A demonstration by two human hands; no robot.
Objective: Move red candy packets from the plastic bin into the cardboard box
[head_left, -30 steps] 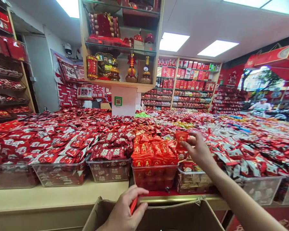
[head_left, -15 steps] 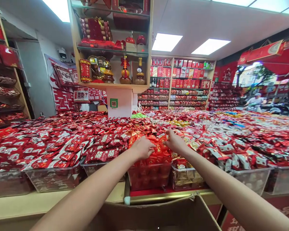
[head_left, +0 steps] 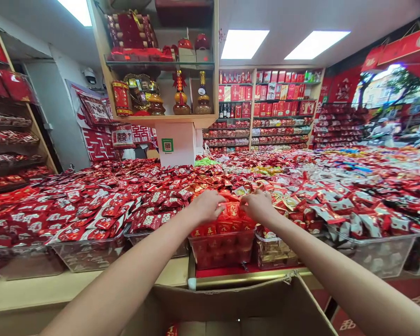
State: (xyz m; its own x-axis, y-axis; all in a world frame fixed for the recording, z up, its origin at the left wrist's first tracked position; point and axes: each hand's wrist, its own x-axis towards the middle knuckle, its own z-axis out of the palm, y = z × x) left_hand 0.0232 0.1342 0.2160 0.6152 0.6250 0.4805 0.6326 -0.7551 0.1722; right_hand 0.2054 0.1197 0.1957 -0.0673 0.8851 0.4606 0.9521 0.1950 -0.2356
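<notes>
Glossy red packets with gold characters fill a clear plastic bin in front of me. My left hand is at their left side, its fingers bent and closed on the packets' edge. At the right side, my right hand has its fingers curled in against the same packets. The hands face each other, with a few packets between them. My own fingers partly hide exactly what each hand grips. Below my forearms, a cardboard box stands open, with a small red item inside at the bottom.
Clear bins of wrapped sweets flank the red one, including a left bin, a gold-packet bin and a right bin. A white post with a QR sign rises behind, under a display shelf. A person is outside.
My view has tilted down and shifted slightly left. My right hand has come lower and its fingers have curled more onto the packets. A red item now shows inside the cardboard box.
</notes>
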